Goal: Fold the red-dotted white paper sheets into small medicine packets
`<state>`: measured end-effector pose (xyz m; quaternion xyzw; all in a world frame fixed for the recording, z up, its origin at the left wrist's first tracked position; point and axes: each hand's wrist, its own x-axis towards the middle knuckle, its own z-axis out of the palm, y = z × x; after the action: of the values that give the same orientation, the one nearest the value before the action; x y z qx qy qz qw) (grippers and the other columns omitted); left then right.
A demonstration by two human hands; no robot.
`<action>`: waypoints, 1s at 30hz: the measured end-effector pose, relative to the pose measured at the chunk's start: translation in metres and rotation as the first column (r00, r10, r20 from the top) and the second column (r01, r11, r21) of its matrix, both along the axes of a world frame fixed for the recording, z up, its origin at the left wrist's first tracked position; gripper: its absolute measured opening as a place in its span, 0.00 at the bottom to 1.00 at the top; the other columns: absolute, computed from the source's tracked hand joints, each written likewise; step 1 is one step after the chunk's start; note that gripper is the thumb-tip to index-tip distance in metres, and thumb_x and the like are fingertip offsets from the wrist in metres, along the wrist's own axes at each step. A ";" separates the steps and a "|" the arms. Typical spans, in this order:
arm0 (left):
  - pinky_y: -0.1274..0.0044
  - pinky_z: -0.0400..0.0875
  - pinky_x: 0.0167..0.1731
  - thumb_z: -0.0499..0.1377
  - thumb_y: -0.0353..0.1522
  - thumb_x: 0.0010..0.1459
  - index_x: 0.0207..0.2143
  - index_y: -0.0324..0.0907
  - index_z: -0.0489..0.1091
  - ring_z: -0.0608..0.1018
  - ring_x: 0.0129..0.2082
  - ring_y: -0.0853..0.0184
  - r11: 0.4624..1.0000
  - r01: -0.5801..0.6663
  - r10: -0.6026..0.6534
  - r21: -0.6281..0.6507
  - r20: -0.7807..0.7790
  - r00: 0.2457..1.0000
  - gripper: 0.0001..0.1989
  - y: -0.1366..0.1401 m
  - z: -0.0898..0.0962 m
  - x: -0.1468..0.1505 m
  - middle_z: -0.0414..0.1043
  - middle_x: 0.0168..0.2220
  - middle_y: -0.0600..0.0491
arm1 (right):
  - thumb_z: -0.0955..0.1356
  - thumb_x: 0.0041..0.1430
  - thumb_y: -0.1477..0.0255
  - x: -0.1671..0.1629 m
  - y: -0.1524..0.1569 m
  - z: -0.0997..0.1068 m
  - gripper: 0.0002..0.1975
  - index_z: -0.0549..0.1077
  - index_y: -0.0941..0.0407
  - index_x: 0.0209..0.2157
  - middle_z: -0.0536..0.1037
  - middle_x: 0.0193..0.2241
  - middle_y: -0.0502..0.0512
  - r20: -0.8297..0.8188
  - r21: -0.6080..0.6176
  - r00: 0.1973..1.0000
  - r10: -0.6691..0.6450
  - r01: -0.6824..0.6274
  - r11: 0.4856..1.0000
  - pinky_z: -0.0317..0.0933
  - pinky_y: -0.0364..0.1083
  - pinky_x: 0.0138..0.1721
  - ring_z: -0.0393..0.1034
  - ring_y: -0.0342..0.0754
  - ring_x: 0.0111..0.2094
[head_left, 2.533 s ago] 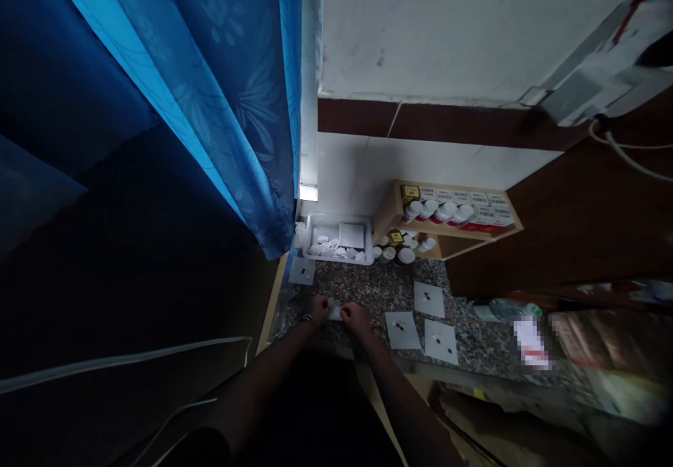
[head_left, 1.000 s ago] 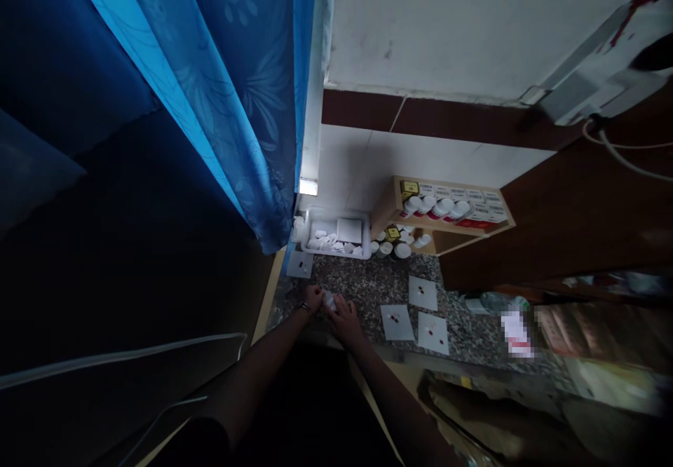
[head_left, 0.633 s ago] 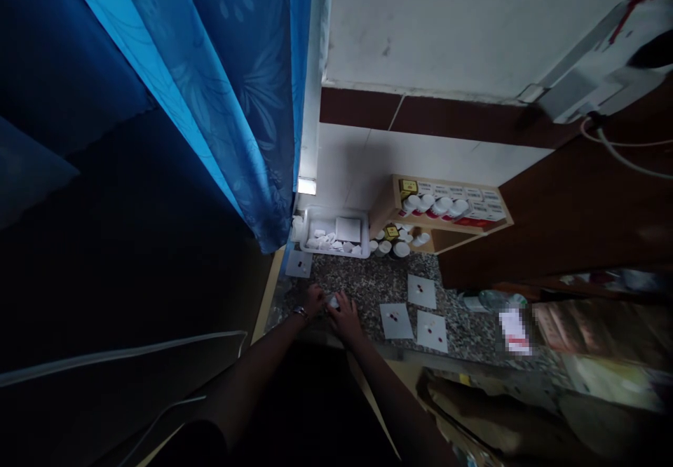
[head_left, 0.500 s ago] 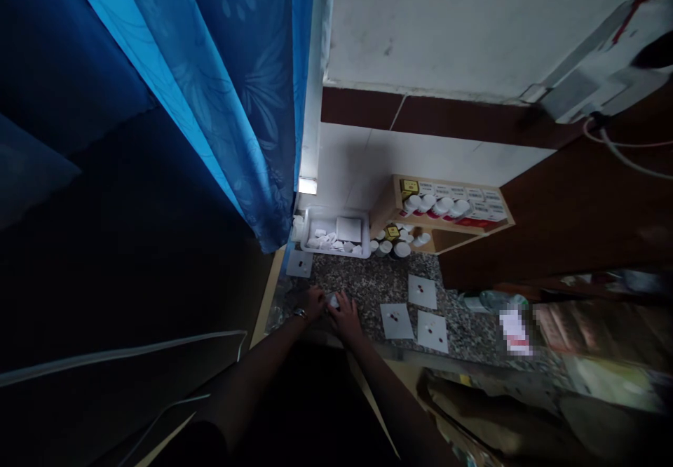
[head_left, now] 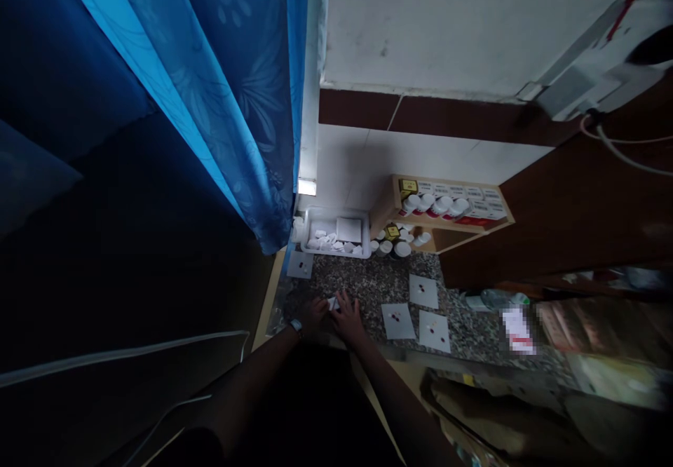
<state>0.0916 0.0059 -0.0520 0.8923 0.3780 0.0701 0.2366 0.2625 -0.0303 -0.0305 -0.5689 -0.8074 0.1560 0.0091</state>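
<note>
Two hands on one paper (head_left: 333,303), at the tray's (head_left: 322,220) 6 o'clock. Less of it shows than two seconds ago, so folding's probably further along. Left hand (head_left: 315,311) pinches its 9 o'clock edge; right hand (head_left: 347,320), fingers splayed at 3, can't tell if gripping.

A blue floral fabric curtain (head_left: 231,102) hangs left of a white wall (head_left: 420,32) edged with dark brown tiles (head_left: 446,114). A pale wooden shelf (head_left: 386,209) holds white-capped bottles (head_left: 440,207); a clear plastic bottle (head_left: 494,299) lies on the speckled granite table (head_left: 373,278).
</note>
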 end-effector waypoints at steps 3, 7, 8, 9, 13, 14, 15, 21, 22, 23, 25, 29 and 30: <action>0.70 0.64 0.43 0.51 0.26 0.57 0.49 0.39 0.63 0.67 0.46 0.61 1.000 0.002 -0.002 0.013 0.000 1.000 0.16 -0.005 -0.007 -0.005 0.66 0.46 0.45 | 0.61 0.58 0.64 0.001 -0.002 0.000 0.19 0.65 0.49 0.51 0.47 0.62 0.59 0.024 0.011 0.999 0.048 -0.049 0.999 0.33 0.69 0.54 0.34 0.58 0.62; 0.67 0.63 0.48 0.52 0.27 0.56 0.51 0.39 0.62 0.66 0.50 0.61 1.000 -0.017 0.016 0.022 0.028 0.999 0.19 -0.007 -0.014 -0.007 0.65 0.49 0.43 | 0.61 0.58 0.62 0.001 -0.005 -0.003 0.21 0.63 0.50 0.53 0.47 0.62 0.61 0.044 0.051 0.998 0.052 -0.054 0.997 0.33 0.69 0.54 0.33 0.59 0.62; 0.67 0.62 0.49 0.52 0.26 0.56 0.51 0.38 0.62 0.66 0.50 0.60 0.999 -0.032 0.031 0.028 0.033 0.999 0.19 -0.007 -0.016 -0.006 0.65 0.49 0.43 | 0.61 0.58 0.62 0.001 -0.006 -0.004 0.21 0.62 0.51 0.53 0.47 0.62 0.61 0.046 0.057 0.998 0.052 -0.054 0.997 0.33 0.69 0.54 0.34 0.59 0.62; 0.66 0.63 0.49 0.52 0.26 0.56 0.51 0.38 0.62 0.66 0.50 0.60 0.998 -0.042 0.041 0.036 0.035 0.999 0.19 -0.006 -0.018 -0.006 0.65 0.49 0.43 | 0.61 0.58 0.61 0.001 -0.007 -0.006 0.22 0.62 0.51 0.53 0.48 0.62 0.61 0.048 0.061 0.997 0.056 -0.059 0.996 0.33 0.68 0.54 0.34 0.59 0.62; 0.66 0.64 0.48 0.50 0.27 0.57 0.51 0.38 0.61 0.66 0.50 0.61 0.997 0.009 -0.010 0.076 0.014 1.000 0.18 -0.007 -0.024 -0.008 0.65 0.50 0.43 | 0.60 0.58 0.60 0.006 -0.013 -0.014 0.24 0.60 0.52 0.55 0.47 0.62 0.62 0.063 0.081 0.993 0.095 -0.100 0.992 0.35 0.67 0.54 0.36 0.59 0.62; 0.66 0.64 0.47 0.50 0.28 0.57 0.52 0.38 0.60 0.66 0.50 0.61 0.996 0.040 -0.040 0.084 -0.001 0.999 0.19 -0.008 -0.024 -0.009 0.64 0.50 0.43 | 0.60 0.58 0.59 0.008 -0.015 -0.015 0.25 0.60 0.52 0.55 0.47 0.62 0.63 0.072 0.089 0.993 0.097 -0.103 0.991 0.36 0.67 0.54 0.37 0.59 0.62; 0.67 0.64 0.47 0.50 0.28 0.58 0.53 0.38 0.59 0.66 0.50 0.61 0.993 0.068 -0.066 0.093 -0.021 0.998 0.19 -0.009 -0.024 -0.009 0.64 0.51 0.42 | 0.60 0.58 0.58 0.010 -0.017 -0.017 0.26 0.59 0.52 0.56 0.47 0.62 0.63 0.079 0.097 0.992 0.096 -0.103 0.990 0.36 0.67 0.54 0.37 0.59 0.62; 0.69 0.65 0.41 0.49 0.33 0.60 0.54 0.39 0.58 0.64 0.52 0.58 0.981 0.149 -0.129 0.125 -0.155 0.979 0.20 -0.019 -0.021 -0.009 0.60 0.54 0.41 | 0.57 0.60 0.61 0.018 -0.025 -0.022 0.26 0.54 0.52 0.58 0.48 0.61 0.61 0.087 0.100 0.994 0.066 -0.075 0.992 0.38 0.67 0.54 0.37 0.58 0.62; 0.69 0.65 0.41 0.49 0.33 0.60 0.54 0.40 0.59 0.64 0.52 0.58 0.979 0.162 -0.139 0.126 -0.169 0.976 0.19 -0.020 -0.020 -0.008 0.60 0.55 0.41 | 0.56 0.60 0.62 0.019 -0.025 -0.022 0.26 0.53 0.53 0.59 0.48 0.61 0.61 0.088 0.091 0.994 0.060 -0.068 0.994 0.38 0.68 0.54 0.37 0.57 0.62; 0.69 0.64 0.42 0.49 0.34 0.60 0.54 0.41 0.59 0.64 0.53 0.58 0.977 0.171 -0.147 0.124 -0.181 0.972 0.19 -0.020 -0.019 -0.007 0.59 0.55 0.41 | 0.56 0.60 0.63 0.018 -0.025 -0.022 0.26 0.52 0.53 0.59 0.48 0.61 0.60 0.087 0.079 0.995 0.057 -0.064 0.995 0.38 0.68 0.54 0.37 0.57 0.62; 0.69 0.63 0.42 0.49 0.34 0.60 0.54 0.41 0.59 0.63 0.53 0.58 0.978 0.176 -0.151 0.113 -0.202 0.968 0.19 -0.021 -0.017 -0.006 0.59 0.56 0.42 | 0.55 0.60 0.64 0.018 -0.025 -0.021 0.27 0.49 0.54 0.60 0.48 0.61 0.59 0.083 0.053 0.995 0.057 -0.062 0.997 0.38 0.68 0.54 0.37 0.56 0.62; 0.69 0.61 0.43 0.47 0.34 0.60 0.55 0.39 0.57 0.63 0.53 0.59 0.979 0.185 -0.165 0.080 -0.209 0.964 0.20 -0.020 -0.010 -0.003 0.59 0.56 0.42 | 0.56 0.60 0.66 0.016 -0.023 -0.023 0.28 0.48 0.55 0.61 0.48 0.61 0.59 0.080 0.017 0.996 0.050 -0.052 0.999 0.37 0.67 0.55 0.37 0.56 0.62; 0.69 0.60 0.44 0.46 0.33 0.60 0.55 0.39 0.57 0.63 0.53 0.60 0.978 0.198 -0.180 0.071 -0.202 0.963 0.20 -0.020 -0.008 -0.002 0.59 0.56 0.42 | 0.56 0.59 0.66 0.016 -0.023 -0.024 0.28 0.48 0.56 0.61 0.48 0.61 0.60 0.077 0.008 0.996 0.049 -0.049 0.999 0.37 0.67 0.55 0.37 0.56 0.62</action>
<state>0.0893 -0.0137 -0.0602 0.9367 0.3088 -0.0234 0.1632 0.2785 -0.0530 -0.0543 -0.5544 -0.8217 0.1302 -0.0230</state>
